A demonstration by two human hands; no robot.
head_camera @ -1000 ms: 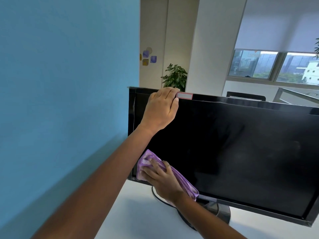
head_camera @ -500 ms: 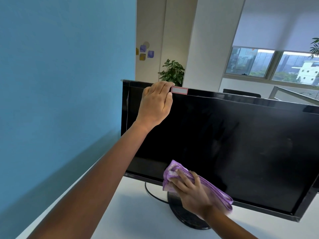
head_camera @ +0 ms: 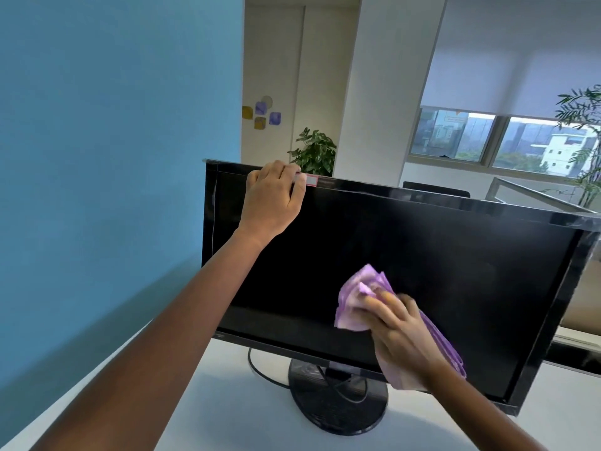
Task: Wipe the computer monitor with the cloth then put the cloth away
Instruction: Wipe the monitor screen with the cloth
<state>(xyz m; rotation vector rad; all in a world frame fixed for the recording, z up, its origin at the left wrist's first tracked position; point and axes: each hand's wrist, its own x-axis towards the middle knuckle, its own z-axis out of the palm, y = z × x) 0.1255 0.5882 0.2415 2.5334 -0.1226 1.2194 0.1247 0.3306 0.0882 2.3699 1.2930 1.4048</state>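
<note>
In the head view we see the purple cloth [head_camera: 361,299] pressed flat against the lower middle of the dark screen of the monitor [head_camera: 455,271], just above the bottom bezel. It sits under and to the left of our right hand [head_camera: 395,323], with one bunched end sticking up and left past the fingertips and the other end trailing down and right beneath the wrist. Its long axis runs on a slant from upper left to lower right.

Our right hand lies palm-down on the cloth with the fingers spread and pointing up and left, pinning the fabric to the glass; the forearm comes in from the lower right corner.

Our left hand [head_camera: 271,198] is closed over the monitor's top edge near its left corner, fingers curled over the far side, thumb side toward a small white sticker [head_camera: 311,180] on the bezel. That arm reaches in long and straight from the lower left.

The monitor stands on a round black base [head_camera: 338,405] on the white desk [head_camera: 227,402], with a blue wall [head_camera: 113,157] just to its left.
</note>
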